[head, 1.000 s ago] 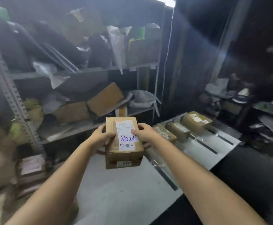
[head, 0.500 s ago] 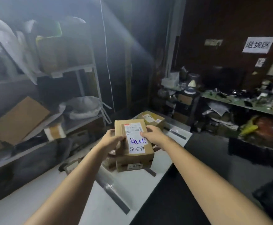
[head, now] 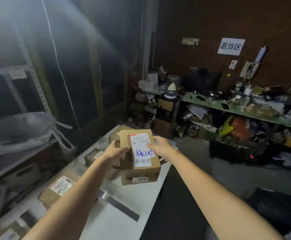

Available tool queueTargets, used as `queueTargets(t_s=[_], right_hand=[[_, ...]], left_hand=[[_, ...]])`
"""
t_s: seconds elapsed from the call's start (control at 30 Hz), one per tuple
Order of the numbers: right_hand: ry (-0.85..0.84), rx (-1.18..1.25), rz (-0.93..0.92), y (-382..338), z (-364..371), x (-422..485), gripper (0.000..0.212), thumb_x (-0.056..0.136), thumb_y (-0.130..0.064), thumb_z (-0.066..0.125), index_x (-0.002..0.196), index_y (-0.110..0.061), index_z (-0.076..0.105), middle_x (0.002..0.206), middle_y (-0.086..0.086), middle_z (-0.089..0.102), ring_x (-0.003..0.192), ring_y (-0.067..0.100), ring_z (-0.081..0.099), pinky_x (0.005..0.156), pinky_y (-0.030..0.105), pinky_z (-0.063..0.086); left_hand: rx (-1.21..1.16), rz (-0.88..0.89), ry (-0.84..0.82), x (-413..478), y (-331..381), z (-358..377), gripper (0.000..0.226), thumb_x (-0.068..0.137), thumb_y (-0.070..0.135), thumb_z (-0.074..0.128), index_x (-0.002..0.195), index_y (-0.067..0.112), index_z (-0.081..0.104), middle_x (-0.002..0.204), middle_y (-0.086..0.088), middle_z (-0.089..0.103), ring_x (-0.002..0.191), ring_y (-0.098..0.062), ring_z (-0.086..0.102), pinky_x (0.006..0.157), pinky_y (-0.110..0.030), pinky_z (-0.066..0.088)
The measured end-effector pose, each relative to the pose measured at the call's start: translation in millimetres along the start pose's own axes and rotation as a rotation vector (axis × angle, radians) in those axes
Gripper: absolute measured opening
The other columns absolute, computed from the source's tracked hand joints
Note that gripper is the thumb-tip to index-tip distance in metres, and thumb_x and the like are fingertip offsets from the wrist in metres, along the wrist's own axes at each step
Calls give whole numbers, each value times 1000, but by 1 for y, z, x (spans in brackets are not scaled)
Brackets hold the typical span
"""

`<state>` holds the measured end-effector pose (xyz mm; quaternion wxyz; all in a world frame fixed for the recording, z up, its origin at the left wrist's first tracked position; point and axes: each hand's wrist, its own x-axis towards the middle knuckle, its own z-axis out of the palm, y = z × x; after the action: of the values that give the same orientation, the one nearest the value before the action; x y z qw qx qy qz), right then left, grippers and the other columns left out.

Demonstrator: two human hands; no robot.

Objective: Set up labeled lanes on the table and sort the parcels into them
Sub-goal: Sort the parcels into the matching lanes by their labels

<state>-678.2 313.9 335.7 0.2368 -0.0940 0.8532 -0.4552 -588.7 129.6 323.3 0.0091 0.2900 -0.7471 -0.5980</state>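
Since the frame half a second back the view has swung further right, so the metal rack [head: 37, 94] sits nearer the left edge, the wall sign [head: 231, 46] has come closer to the middle, and the held parcel [head: 139, 153] now covers most of the far parcel [head: 114, 135] behind it. Both hands grip that held parcel, a brown cardboard box. The left hand [head: 114, 150] is curled round its left edge. The right hand [head: 160, 146] has its thumb on the white label and its fingers wrapped under the right side. The label carries blue handwriting above printed characters, and a small sticker on the near face reads 0300. The box is over the far half of the white bench [head: 124, 224], close to its right edge; whether its underside touches the surface cannot be told. A dark strip [head: 120, 206] lies across the bench nearer the camera. Beside the left forearm a labelled parcel [head: 60, 187] lies flat near the bench's left edge, and another small parcel [head: 93, 155] lies further along that side. A cluttered green shelf [head: 236, 110] runs along the back wall.
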Motion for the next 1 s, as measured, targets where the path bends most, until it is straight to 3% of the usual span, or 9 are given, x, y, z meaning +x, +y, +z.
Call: queueTargets(t_s=[0.1, 0.23, 0.3, 0.4, 0.5, 0.6, 0.73, 0.83, 1.0], right_hand=[[8, 17, -5, -2, -19, 23, 38, 95, -34, 62, 131, -30, 53, 121, -2, 69, 102, 19, 69, 74, 35, 55], [-27, 25, -2, 7, -47, 72, 35, 98, -30, 59, 132, -29, 51, 127, 0, 67, 106, 20, 67, 84, 42, 57], [-47, 11, -21, 11, -61, 102, 42, 99, -28, 59, 140, -25, 48, 132, 1, 64, 105, 17, 64, 79, 38, 54], [-111, -3, -61, 12, -81, 147, 39, 101, -23, 57, 139, -22, 47, 129, 2, 63, 92, 13, 60, 59, 29, 46], [-193, -45, -88, 10, -94, 191, 37, 101, -24, 57, 136, -23, 46, 123, 1, 64, 82, 8, 59, 54, 25, 45], [-274, -92, -144, 1, -98, 225, 44, 100, -23, 59, 141, -23, 43, 126, 3, 63, 90, 13, 62, 60, 29, 49], [-351, -85, -199, -17, -88, 267, 50, 96, -16, 63, 143, -20, 45, 133, 4, 57, 104, 19, 65, 85, 37, 56], [-415, -119, -229, -32, -73, 298, 52, 96, -15, 63, 144, -20, 43, 123, 0, 57, 96, 16, 65, 72, 29, 55], [-483, -181, -241, -48, -46, 349, 53, 98, -13, 61, 146, -21, 40, 116, 3, 63, 78, 8, 66, 51, 19, 49]], left_hand=[[-9, -58, -35, 24, 17, 17, 57, 94, 25, 67, 142, 26, 37, 100, -6, 62, 83, -19, 63, 61, -39, 55], [23, -85, -4, 66, 34, 45, 51, 94, 24, 65, 137, 28, 38, 102, -8, 64, 82, -21, 66, 56, -38, 55], [24, -94, 28, 87, 40, 59, 48, 95, 24, 65, 134, 28, 39, 100, -7, 64, 81, -21, 67, 54, -35, 53], [-3, -142, 88, 115, 48, 76, 49, 93, 25, 67, 133, 31, 39, 105, -8, 63, 88, -23, 66, 56, -38, 56], [-36, -201, 167, 141, 57, 90, 54, 92, 25, 69, 137, 31, 39, 113, -12, 63, 95, -28, 67, 59, -42, 60], [-59, -246, 231, 154, 62, 96, 54, 92, 28, 70, 136, 32, 38, 112, -13, 62, 95, -28, 67, 58, -40, 60], [-110, -280, 312, 172, 65, 91, 53, 92, 26, 69, 134, 31, 39, 111, -10, 62, 99, -27, 64, 59, -39, 58], [-159, -303, 359, 193, 63, 80, 53, 92, 23, 69, 134, 31, 37, 109, -6, 60, 94, -22, 62, 56, -38, 57], [-203, -336, 384, 242, 47, 61, 60, 91, 26, 71, 138, 30, 35, 115, -8, 61, 100, -26, 63, 70, -43, 60]])
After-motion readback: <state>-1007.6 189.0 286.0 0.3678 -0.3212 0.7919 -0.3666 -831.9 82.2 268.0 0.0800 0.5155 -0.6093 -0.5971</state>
